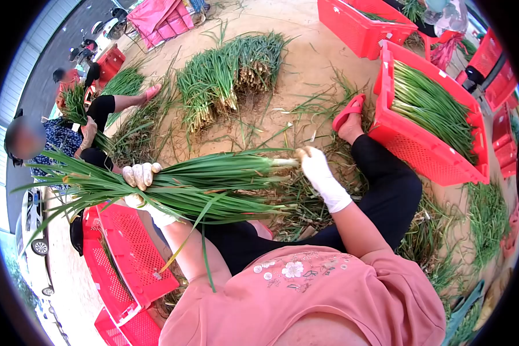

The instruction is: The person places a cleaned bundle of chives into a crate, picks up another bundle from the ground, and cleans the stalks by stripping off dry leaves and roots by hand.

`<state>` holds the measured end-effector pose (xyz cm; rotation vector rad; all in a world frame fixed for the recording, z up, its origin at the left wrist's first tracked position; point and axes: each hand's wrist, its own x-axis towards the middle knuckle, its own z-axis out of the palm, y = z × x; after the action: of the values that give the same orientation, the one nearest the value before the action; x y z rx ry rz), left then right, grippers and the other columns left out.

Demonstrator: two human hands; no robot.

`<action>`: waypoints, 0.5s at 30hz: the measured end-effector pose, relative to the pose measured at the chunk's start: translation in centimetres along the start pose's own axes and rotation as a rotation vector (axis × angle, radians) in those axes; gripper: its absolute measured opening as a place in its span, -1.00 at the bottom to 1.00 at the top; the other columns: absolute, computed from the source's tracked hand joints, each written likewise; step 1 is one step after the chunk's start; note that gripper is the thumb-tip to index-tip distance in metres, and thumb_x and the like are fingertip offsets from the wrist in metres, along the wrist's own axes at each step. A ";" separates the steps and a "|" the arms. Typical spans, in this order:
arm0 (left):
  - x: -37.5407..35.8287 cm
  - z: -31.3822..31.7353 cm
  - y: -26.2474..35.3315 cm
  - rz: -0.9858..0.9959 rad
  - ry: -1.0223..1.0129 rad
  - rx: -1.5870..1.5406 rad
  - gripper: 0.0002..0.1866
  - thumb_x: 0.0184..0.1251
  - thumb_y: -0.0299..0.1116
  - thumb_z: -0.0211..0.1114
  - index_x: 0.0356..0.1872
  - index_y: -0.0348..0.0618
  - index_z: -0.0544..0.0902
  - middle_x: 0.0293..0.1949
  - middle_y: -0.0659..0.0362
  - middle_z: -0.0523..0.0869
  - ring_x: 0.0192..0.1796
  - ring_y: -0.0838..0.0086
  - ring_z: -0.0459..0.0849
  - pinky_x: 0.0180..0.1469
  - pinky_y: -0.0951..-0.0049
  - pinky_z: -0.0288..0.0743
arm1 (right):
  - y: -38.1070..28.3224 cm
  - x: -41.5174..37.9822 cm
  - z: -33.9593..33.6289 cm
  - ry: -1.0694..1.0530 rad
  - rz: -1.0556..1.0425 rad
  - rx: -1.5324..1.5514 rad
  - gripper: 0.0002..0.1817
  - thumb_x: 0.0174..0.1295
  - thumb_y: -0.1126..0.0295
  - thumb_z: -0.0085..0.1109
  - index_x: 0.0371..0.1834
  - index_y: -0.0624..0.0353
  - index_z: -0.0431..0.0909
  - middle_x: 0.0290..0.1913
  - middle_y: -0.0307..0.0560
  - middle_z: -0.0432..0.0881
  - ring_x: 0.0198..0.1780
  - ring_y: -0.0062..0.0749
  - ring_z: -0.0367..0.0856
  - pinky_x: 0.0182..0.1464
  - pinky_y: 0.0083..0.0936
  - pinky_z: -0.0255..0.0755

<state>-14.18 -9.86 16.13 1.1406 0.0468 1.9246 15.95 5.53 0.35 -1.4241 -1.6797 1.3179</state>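
My left hand (pixel 141 176), in a white glove, is wrapped round a large bunch of long green stalks (pixel 213 176) held sideways across my lap. The leafy tips fan out to the left and the pale stem ends point right. At those pale ends, my right hand (pixel 314 164), also gloved, has its fingers pressed together; whether a stalk is between them is too small to tell. Loose leaves and trimmings (pixel 305 202) lie on the ground beneath the bunch.
A pile of green bunches (pixel 233 72) lies on the ground ahead. To the right, a red crate (pixel 427 150) holds stalks; another red crate (pixel 357 29) stands behind it. Red crates (pixel 135 248) are at the left. A co-worker (pixel 55 141) sits at the left holding stalks.
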 end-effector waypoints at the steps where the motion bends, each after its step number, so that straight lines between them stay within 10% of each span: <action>1: -0.1 -0.1 0.3 0.001 0.002 0.003 -0.65 -0.24 -0.60 0.28 -0.52 -0.01 0.27 -0.57 0.34 0.37 -0.39 0.52 0.39 0.08 0.33 0.28 | 0.9 0.5 -0.4 0.207 -0.133 0.022 -0.75 0.18 0.31 0.01 -0.33 0.30 0.55 -0.43 0.20 0.57 -0.35 -0.04 0.54 -0.24 -0.28 0.38; 5: -1.0 -0.9 1.8 0.103 0.039 -0.032 -0.69 -0.17 -0.55 0.31 -0.48 -0.04 0.32 -0.55 0.29 0.42 -0.34 0.48 0.45 0.11 0.29 0.30 | 15.1 5.6 -7.2 0.459 0.244 -0.057 -0.78 0.11 0.30 0.11 -0.42 0.27 0.58 -0.48 0.13 0.61 -0.41 -0.06 0.56 -0.30 -0.28 0.39; 6: -1.2 -1.1 2.1 0.126 0.054 -0.021 -0.69 -0.17 -0.55 0.31 -0.48 -0.04 0.31 -0.55 0.30 0.42 -0.34 0.49 0.44 0.11 0.29 0.30 | 16.1 5.5 -9.2 0.358 0.333 -0.247 -0.74 0.12 0.28 0.14 -0.32 0.30 0.58 -0.49 -0.02 0.59 -0.43 -0.34 0.55 -0.36 -0.44 0.38; 9: -1.1 -1.2 2.6 0.143 0.056 0.009 -0.68 -0.17 -0.55 0.29 -0.48 -0.03 0.30 -0.56 0.31 0.40 -0.35 0.50 0.43 0.12 0.29 0.30 | 4.2 0.5 -8.0 0.401 -0.011 -0.660 -0.56 -0.02 0.28 0.27 -0.04 0.20 0.52 -0.09 0.14 0.56 -0.03 -0.17 0.52 0.03 -0.34 0.36; 11: -1.1 -1.2 2.5 0.141 0.041 0.023 -0.68 -0.17 -0.55 0.29 -0.48 -0.03 0.29 -0.56 0.32 0.39 -0.35 0.50 0.42 0.12 0.29 0.29 | 1.8 1.3 -5.2 0.101 -0.348 -0.221 -0.50 -0.09 0.27 0.33 0.00 0.10 0.52 0.04 0.14 0.47 0.12 -0.08 0.39 0.14 -0.25 0.27; 15: -0.8 -0.5 1.3 0.157 0.085 -0.005 -0.68 -0.20 -0.55 0.27 -0.46 -0.02 0.29 -0.56 0.32 0.38 -0.36 0.50 0.41 0.10 0.30 0.30 | -5.2 -1.8 0.3 0.120 -0.823 -0.386 -0.52 -0.12 0.19 0.35 -0.06 0.00 0.53 -0.03 0.06 0.51 0.04 -0.02 0.42 0.05 -0.21 0.32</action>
<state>-15.25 -11.05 15.85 1.0857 -0.0012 2.1106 14.19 3.96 5.36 -0.7875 -2.1616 0.4613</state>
